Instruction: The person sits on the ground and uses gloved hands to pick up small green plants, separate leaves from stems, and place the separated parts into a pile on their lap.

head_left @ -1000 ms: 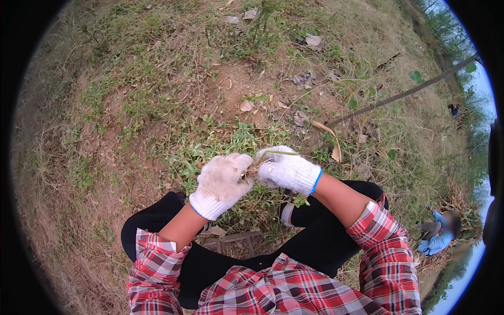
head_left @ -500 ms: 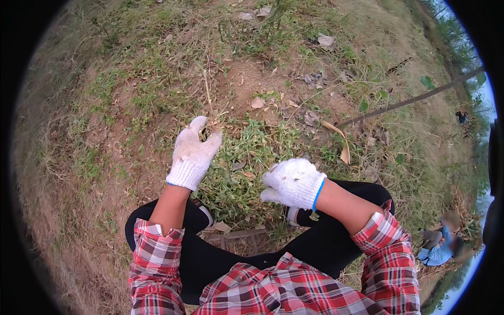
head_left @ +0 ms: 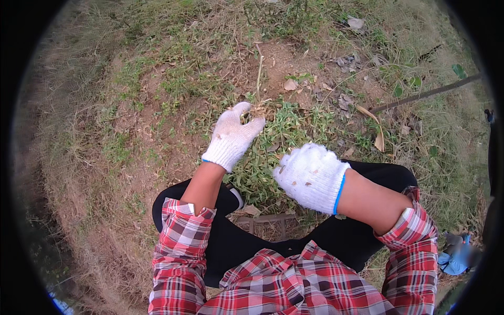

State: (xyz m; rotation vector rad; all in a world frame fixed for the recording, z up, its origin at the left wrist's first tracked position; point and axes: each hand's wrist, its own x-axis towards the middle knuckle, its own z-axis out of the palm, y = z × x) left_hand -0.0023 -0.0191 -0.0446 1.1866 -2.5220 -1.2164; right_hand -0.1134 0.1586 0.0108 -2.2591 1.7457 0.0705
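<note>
My left hand [head_left: 232,135], in a white knit glove with soil stains, is bent over the ground, thumb and fingers closed on the lower end of a thin dry stalk [head_left: 259,76]. Small straw-coloured bits show at its fingertips. My right hand [head_left: 312,177], in a matching glove with a blue cuff edge, is curled into a fist above the greens. Its fingertips are turned under, so whatever they hold is hidden. Brown flecks cling to the back of this glove. Between and below both hands lies a heap of green weeds [head_left: 289,123].
My bent legs frame the weeds, with a low slatted seat [head_left: 266,217] between them. A curled dry leaf [head_left: 379,139] lies to the right, near a slanting thin branch [head_left: 430,93]. Another person in blue [head_left: 454,261] is at the lower right edge.
The view has swung, so both hands appear farther right. The dry stalk at my left hand has tipped from leaning left to nearly upright. My right fist looks larger and more tightly curled.
</note>
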